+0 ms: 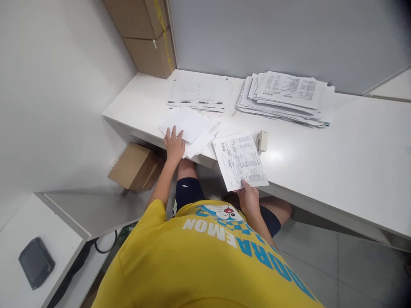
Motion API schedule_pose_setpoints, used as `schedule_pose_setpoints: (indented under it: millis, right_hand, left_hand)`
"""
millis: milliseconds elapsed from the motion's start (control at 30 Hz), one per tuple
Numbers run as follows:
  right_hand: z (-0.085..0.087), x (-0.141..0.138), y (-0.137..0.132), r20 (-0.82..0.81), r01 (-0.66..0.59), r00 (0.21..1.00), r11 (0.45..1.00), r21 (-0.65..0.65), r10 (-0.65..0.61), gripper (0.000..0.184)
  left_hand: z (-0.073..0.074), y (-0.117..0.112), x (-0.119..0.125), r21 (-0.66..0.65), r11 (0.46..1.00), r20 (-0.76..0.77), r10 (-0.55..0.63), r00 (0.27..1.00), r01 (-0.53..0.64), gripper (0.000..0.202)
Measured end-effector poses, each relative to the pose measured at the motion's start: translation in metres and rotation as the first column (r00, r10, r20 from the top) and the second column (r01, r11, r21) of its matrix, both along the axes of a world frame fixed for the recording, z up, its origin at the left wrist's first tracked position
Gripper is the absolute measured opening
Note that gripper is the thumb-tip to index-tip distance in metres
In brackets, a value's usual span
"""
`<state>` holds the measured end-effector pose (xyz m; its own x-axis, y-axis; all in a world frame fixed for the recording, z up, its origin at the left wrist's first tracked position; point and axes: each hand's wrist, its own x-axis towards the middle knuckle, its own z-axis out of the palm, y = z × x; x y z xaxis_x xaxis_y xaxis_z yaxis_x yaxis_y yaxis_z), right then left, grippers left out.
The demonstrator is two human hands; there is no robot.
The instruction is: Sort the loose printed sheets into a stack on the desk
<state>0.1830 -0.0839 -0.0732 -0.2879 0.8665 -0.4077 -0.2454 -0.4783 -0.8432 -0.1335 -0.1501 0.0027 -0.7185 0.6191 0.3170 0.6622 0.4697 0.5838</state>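
Observation:
My left hand (175, 144) lies with its fingers spread on a loose pile of white paper sheets (189, 124) near the desk's front edge. Between the thumb and fingers of my right hand (248, 199) is the lower edge of a printed sheet (239, 160), covered in small text and tables. That sheet reaches over the desk edge, its far end by a beige stapler (262, 141). My right fingers are partly hidden beneath the paper.
A thick stack of printed papers (289, 92) sits at the back of the white desk (346, 158). Another paper pile (195, 92) lies left of it. Cardboard boxes (147, 51) stand in the corner, with another box (135, 167) below. A dark handheld device (37, 262) rests on a side table.

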Motion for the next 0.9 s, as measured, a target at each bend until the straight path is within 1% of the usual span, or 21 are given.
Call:
schedule_pose_setpoints:
  millis: [67,133,167,200,267,300,333,400,433,467,500,533,600,667,700,767,833,900]
  right_hand:
    - [0.001,-0.003,-0.001,-0.005,0.006,1.0,1.0,0.01,-0.006,0.043]
    - [0.001,-0.005,-0.001,0.01,0.012,1.0,1.0,0.016,-0.012,0.044]
    - [0.001,-0.005,0.0,0.023,0.019,1.0,1.0,0.013,-0.019,0.043]
    - [0.001,-0.004,0.002,0.038,0.023,0.999,1.0,0.009,-0.023,0.043]
    - [0.002,-0.001,0.009,0.067,0.011,0.998,1.0,-0.001,-0.011,0.043]
    - [0.003,0.002,0.013,0.077,-0.015,0.997,1.0,-0.006,0.015,0.043]
    - [0.004,0.006,0.018,0.082,-0.064,0.995,0.998,-0.014,0.064,0.043]
    - [0.007,0.013,0.027,0.078,-0.186,0.979,0.982,-0.035,0.188,0.043]
    - [0.009,0.016,0.031,0.065,-0.238,0.969,0.97,-0.044,0.24,0.042]
    - [0.012,0.018,0.034,0.042,-0.273,0.96,0.961,-0.047,0.275,0.042]
    - [0.015,0.02,0.037,0.012,-0.284,0.958,0.958,-0.041,0.285,0.043]
    - [0.018,0.022,0.038,-0.022,-0.275,0.961,0.961,-0.031,0.275,0.045]
    - [0.025,0.023,0.039,-0.084,-0.236,0.969,0.972,-0.015,0.234,0.054]
    - [0.032,0.024,0.039,-0.111,-0.199,0.974,0.98,-0.012,0.197,0.062]
    - [0.034,0.025,0.038,-0.115,-0.182,0.977,0.983,-0.007,0.18,0.065]
    - [0.038,0.026,0.038,-0.123,-0.153,0.98,0.988,0.023,0.154,0.069]
    - [0.038,0.027,0.038,-0.1,-0.133,0.985,0.989,0.067,0.139,0.07]
    - [0.037,0.028,0.04,-0.041,-0.121,0.991,0.988,0.094,0.125,0.066]
  left_hand:
    - [0.006,0.007,-0.011,0.006,0.994,-0.019,-0.106,0.994,0.106,0.023]
    - [0.013,0.014,-0.018,0.015,0.972,-0.049,-0.234,0.971,0.235,0.025]
    - [0.017,0.017,-0.018,0.02,0.953,-0.075,-0.299,0.951,0.302,0.028]
    - [0.021,0.02,-0.015,0.025,0.929,-0.106,-0.366,0.925,0.37,0.03]
    - [0.024,0.024,0.004,0.017,0.859,-0.177,-0.501,0.847,0.512,0.031]
    - [0.024,0.025,0.018,-0.004,0.805,-0.204,-0.581,0.788,0.593,0.031]
    - [0.022,0.025,0.035,-0.036,0.732,-0.217,-0.67,0.71,0.68,0.03]
    - [0.013,0.024,0.071,-0.106,0.544,-0.192,-0.833,0.519,0.833,0.029]
    - [0.006,0.023,0.088,-0.126,0.457,-0.164,-0.885,0.436,0.88,0.029]
    - [0.0,0.021,0.103,-0.131,0.393,-0.138,-0.916,0.376,0.91,0.029]
    - [-0.007,0.02,0.115,-0.123,0.351,-0.121,-0.934,0.337,0.928,0.029]
    - [-0.014,0.019,0.125,-0.106,0.326,-0.111,-0.943,0.314,0.939,0.029]
    - [-0.025,0.017,0.136,-0.055,0.313,-0.116,-0.945,0.305,0.948,0.027]
    - [-0.033,0.019,0.14,-0.004,0.323,-0.131,-0.938,0.32,0.946,0.025]
    - [-0.036,0.02,0.141,0.007,0.337,-0.138,-0.932,0.335,0.941,0.025]
    - [-0.041,0.021,0.145,-0.004,0.391,-0.168,-0.907,0.385,0.92,0.025]
    - [-0.045,0.02,0.153,-0.036,0.471,-0.209,-0.866,0.455,0.881,0.026]
    - [-0.047,0.016,0.164,-0.048,0.553,-0.238,-0.815,0.529,0.832,0.027]
